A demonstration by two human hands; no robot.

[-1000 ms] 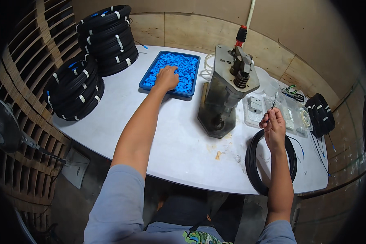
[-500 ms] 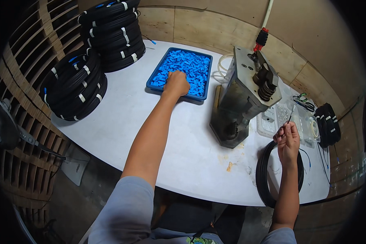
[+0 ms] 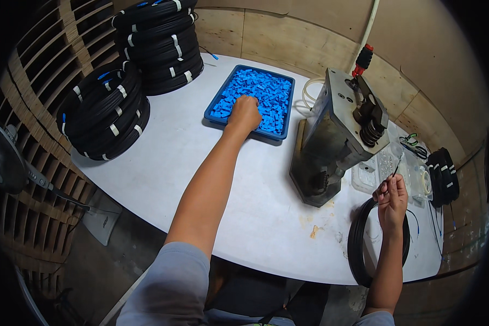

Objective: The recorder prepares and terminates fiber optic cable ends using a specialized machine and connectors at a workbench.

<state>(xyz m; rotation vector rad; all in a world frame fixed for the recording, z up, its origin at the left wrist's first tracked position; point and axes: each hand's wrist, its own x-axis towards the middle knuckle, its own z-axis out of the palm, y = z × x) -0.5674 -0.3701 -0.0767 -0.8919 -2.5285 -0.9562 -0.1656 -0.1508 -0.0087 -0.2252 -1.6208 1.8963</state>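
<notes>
My left hand [image 3: 244,113] reaches into a blue tray [image 3: 214,106] full of small blue plastic pieces [image 3: 266,92], fingers down among them; whether it holds one is hidden. My right hand [image 3: 392,196] pinches the thin end of a black cable [image 3: 397,164], held upright. That cable belongs to a black coil [image 3: 358,244] lying at the table's right front edge, under my right forearm. A grey metal press machine [image 3: 337,141] with a red-tipped lever stands between my hands.
Stacks of black cable coils with white ties sit at the back [image 3: 157,43] and left [image 3: 106,111] of the white table [image 3: 163,163]. A clear plastic box [image 3: 380,165] and more small coils [image 3: 443,176] lie at the right. A wooden wall runs behind.
The view has shifted, so everything sits lower in the picture. My left hand stays in the blue tray. My right hand still holds the cable end near the press.
</notes>
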